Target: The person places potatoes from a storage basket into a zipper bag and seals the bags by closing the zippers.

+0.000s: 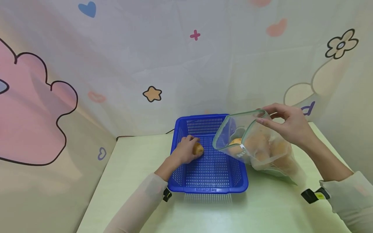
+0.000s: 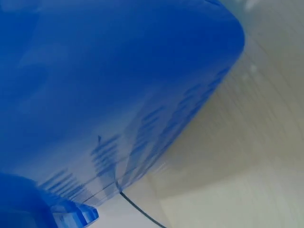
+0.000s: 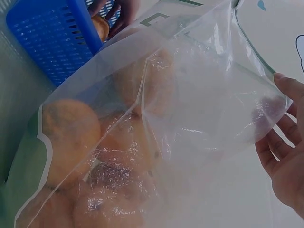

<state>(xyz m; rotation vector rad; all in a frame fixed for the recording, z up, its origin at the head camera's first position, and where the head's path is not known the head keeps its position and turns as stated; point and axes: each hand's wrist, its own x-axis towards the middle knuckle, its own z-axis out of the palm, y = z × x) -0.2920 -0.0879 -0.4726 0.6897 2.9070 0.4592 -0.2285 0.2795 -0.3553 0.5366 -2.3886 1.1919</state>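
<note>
My left hand is inside the blue plastic basket, its fingers curled round a yellow-brown potato. The same potato shows partly past the basket wall in the right wrist view. My right hand pinches the upper edge of a clear, green-rimmed zip bag, holding its mouth spread toward the basket. Several potatoes lie in the bag, blurred by the plastic. The left wrist view shows the basket's outer side but no hand.
The basket stands on a pale green table. Behind it hangs a white cloth printed with hearts, a star and a flower. A thin dark cord runs behind the basket. The bag leans over the basket's right rim.
</note>
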